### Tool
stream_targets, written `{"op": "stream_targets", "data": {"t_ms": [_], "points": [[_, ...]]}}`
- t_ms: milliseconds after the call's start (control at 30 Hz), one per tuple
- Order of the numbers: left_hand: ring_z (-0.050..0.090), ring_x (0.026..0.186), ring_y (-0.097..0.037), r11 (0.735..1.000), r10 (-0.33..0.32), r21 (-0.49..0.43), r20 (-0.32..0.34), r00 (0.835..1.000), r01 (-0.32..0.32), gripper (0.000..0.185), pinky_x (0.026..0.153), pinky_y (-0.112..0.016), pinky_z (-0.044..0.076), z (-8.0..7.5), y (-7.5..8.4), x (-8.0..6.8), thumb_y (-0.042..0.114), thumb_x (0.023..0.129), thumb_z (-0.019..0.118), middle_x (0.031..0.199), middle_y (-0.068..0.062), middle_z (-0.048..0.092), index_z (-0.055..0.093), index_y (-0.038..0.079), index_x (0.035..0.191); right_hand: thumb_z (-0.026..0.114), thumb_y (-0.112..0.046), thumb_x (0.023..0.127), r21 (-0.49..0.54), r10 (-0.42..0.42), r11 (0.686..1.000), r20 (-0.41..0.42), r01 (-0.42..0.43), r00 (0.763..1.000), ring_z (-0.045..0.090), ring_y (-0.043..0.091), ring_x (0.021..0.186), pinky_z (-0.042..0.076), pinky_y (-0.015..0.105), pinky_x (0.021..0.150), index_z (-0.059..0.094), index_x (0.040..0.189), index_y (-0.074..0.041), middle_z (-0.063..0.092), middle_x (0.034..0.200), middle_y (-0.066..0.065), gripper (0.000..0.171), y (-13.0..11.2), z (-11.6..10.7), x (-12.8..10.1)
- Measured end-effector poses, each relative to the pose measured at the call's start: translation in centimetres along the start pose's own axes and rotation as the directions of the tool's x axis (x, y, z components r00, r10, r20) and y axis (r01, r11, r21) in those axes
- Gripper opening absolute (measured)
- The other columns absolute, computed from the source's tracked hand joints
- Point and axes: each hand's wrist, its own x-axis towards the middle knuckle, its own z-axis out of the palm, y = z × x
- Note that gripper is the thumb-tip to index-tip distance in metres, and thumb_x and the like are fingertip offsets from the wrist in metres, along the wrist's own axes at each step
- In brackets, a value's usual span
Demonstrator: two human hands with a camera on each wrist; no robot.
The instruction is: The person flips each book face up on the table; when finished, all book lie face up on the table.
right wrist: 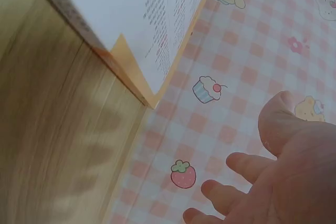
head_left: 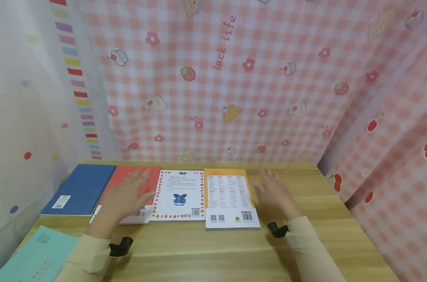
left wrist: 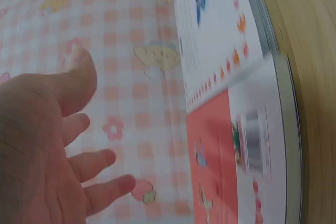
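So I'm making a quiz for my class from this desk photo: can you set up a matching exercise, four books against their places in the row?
Things:
1. blue notebook
2. red book
3. butterfly book
4. orange book

Places:
A. under the left hand
B. far left of the row
C. nearest the right hand
D. between the red and orange ones

Pairs: 1-B, 2-A, 3-D, 4-C
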Motion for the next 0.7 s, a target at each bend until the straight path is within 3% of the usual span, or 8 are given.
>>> {"op": "stream_targets", "data": {"t_ms": [67,167,267,400,533,633,700], "points": [[0.048,0.132,-0.048,0.999,0.030,-0.027,-0.023,0.999,-0.031,0.080,0.070,-0.056,0.056,0.0,0.8,0.1,0.046,0.098,0.064,0.159,-0.024,0.035,0.027,0.013,0.161,0.038,-0.045,0.109,0.007,-0.012,1.000,0.001,0.012,1.000,0.010,0.050,0.150,0.015,0.071,0.115,0.018,0.161,-0.001,0.012,0.165,0.027,0.070,-0.3,-0.1,0.2],[0.056,0.126,-0.044,0.996,0.075,-0.046,-0.057,0.996,-0.077,0.079,0.059,-0.047,0.056,0.4,2.2,0.1,0.040,0.097,0.068,0.156,-0.022,0.041,0.029,0.013,0.161,0.039,-0.043,0.109,0.016,-0.014,1.000,0.023,0.014,1.000,0.010,0.049,0.151,0.016,0.068,0.116,0.017,0.161,0.001,0.010,0.165,0.027,0.071,-0.4,-0.1,0.5],[0.053,0.130,-0.043,0.989,0.121,-0.079,-0.061,0.991,-0.126,0.075,0.077,-0.054,0.057,1.3,3.7,0.0,0.036,0.098,0.068,0.153,-0.022,0.045,0.032,0.011,0.159,0.040,-0.042,0.109,0.040,-0.023,0.999,0.040,0.021,0.999,0.010,0.049,0.151,0.016,0.067,0.117,0.016,0.160,0.001,0.010,0.166,0.027,0.071,-0.4,0.5,0.9],[0.054,0.132,-0.036,0.983,0.144,-0.111,0.001,0.990,-0.143,0.066,0.100,-0.058,0.049,2.7,5.2,-0.1,0.035,0.097,0.068,0.146,-0.017,0.056,0.043,0.010,0.154,0.041,-0.043,0.109,0.097,-0.022,0.995,0.082,0.014,0.996,0.008,0.047,0.152,0.014,0.065,0.118,0.014,0.161,0.001,0.009,0.166,0.026,0.073,-0.3,1.4,1.4],[0.068,0.104,-0.021,0.983,0.119,-0.151,0.078,0.990,-0.107,0.056,0.081,-0.046,0.057,3.7,6.6,0.4,0.037,0.096,0.070,0.121,-0.004,0.070,0.055,0.015,0.146,0.042,-0.043,0.109,0.115,-0.024,0.993,0.118,0.010,0.993,0.008,0.046,0.152,0.014,0.064,0.119,0.012,0.161,0.002,0.008,0.166,0.027,0.075,-0.2,1.9,2.0],[0.061,0.079,-0.010,0.974,0.133,-0.198,0.118,0.984,-0.108,0.050,0.067,-0.035,0.051,4.0,7.6,1.0,0.036,0.095,0.072,0.101,0.005,0.071,0.061,0.015,0.139,0.042,-0.044,0.109,0.142,-0.041,0.990,0.120,0.024,0.992,0.011,0.045,0.152,0.015,0.062,0.120,0.013,0.161,0.002,0.011,0.165,0.028,0.075,-0.2,1.7,2.9],[0.056,0.073,-0.008,0.965,0.166,-0.229,0.138,0.976,-0.131,0.048,0.063,-0.032,0.048,4.3,8.1,1.3,0.034,0.094,0.074,0.097,0.006,0.070,0.063,0.014,0.137,0.043,-0.042,0.109,0.172,-0.053,0.985,0.125,0.031,0.991,0.013,0.044,0.152,0.015,0.061,0.121,0.014,0.161,0.000,0.013,0.166,0.026,0.073,-0.3,1.5,3.6]]}}
